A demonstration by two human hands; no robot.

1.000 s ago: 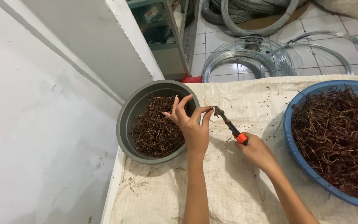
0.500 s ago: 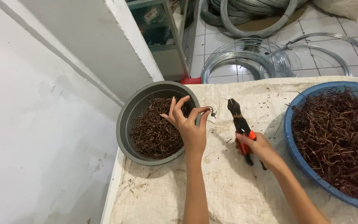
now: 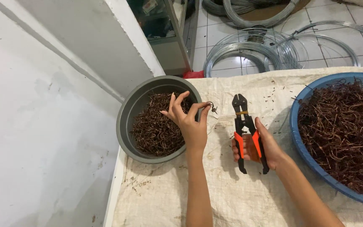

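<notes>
My left hand (image 3: 189, 121) pinches a small bent piece of rusty wire (image 3: 211, 106) between thumb and forefinger, just past the rim of a grey bowl (image 3: 127, 115) filled with short brown wire pieces. My right hand (image 3: 260, 147) grips the orange handles of a black bolt cutter (image 3: 244, 126), jaws pointing away from me and a little apart from the wire piece. Both hands are over a pale woven sack cloth (image 3: 232, 193) that covers the table.
A blue basin (image 3: 303, 155) heaped with tangled rusty wire sits at the right. Coils of grey steel wire (image 3: 248, 50) lie on the tiled floor beyond the table. A white wall and a cabinet stand to the left.
The cutter has swung away from the wire piece and back toward me, with its handles now upright in my right hand. My left hand keeps the wire piece by the grey bowl.
</notes>
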